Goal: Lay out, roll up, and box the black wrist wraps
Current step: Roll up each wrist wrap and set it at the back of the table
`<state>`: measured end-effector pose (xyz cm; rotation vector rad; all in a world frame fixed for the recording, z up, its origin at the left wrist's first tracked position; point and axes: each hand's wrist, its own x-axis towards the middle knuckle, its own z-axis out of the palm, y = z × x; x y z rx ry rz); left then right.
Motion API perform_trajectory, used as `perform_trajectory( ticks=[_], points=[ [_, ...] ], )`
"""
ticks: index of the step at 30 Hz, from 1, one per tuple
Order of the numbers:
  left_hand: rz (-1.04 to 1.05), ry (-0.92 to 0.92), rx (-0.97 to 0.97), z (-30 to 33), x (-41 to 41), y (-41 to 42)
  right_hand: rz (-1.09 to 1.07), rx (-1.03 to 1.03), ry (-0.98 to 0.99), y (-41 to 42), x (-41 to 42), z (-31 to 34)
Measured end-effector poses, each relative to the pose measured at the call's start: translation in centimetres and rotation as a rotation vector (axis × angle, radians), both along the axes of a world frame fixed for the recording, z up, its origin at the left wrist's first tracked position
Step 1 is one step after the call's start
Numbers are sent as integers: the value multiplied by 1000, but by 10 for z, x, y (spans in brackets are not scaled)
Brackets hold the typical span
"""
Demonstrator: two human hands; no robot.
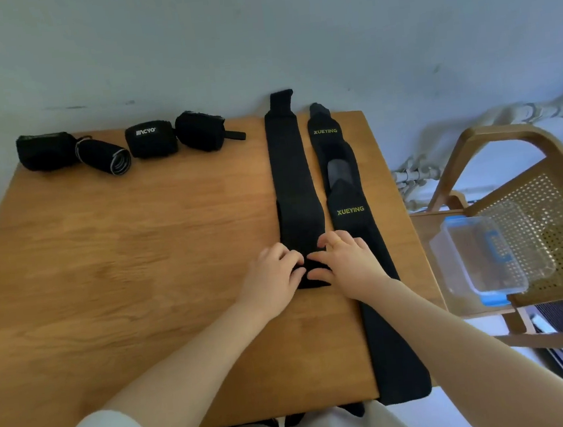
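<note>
Black wrap (pixel 293 184) flat on table (pixel 138 244) | left hand (pixel 272 279), right hand (pixel 343 262): fingers curled, pinching its near end

One camera, worn on the head.
It looks forward and down at the surface (pixel 140 261), close, toward the wall (pixel 255 26).

Home: wooden table (pixel 140 261), cane chair (pixel 532 223).
</note>
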<state>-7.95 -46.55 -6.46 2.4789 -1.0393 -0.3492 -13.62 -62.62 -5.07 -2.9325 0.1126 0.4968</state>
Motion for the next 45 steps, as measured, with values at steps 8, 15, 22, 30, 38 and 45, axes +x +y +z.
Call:
perform_trajectory(
  ticks=[8, 15, 22, 30, 38, 45],
  points=[
    [-18, -58, 248, 2, 7, -7, -398, 501, -52, -11, 36, -11],
    [-22, 154, 375, 11, 37, -23, -64, 228, -258, -6, 22, -12],
    [118, 132, 229, 18, 51, -42, -163, 326, -100, -30, 39, -13],
    [-67, -42, 263, 3, 63, -45, -65, 222, 74, -39, 63, -10],
    [160, 230, 162, 6, 72, -52, -206, 323, 99, -35, 89, 0],
    [136, 455, 48, 8, 75, -44, -290, 466, 146, -48, 102, -2]
  ],
)
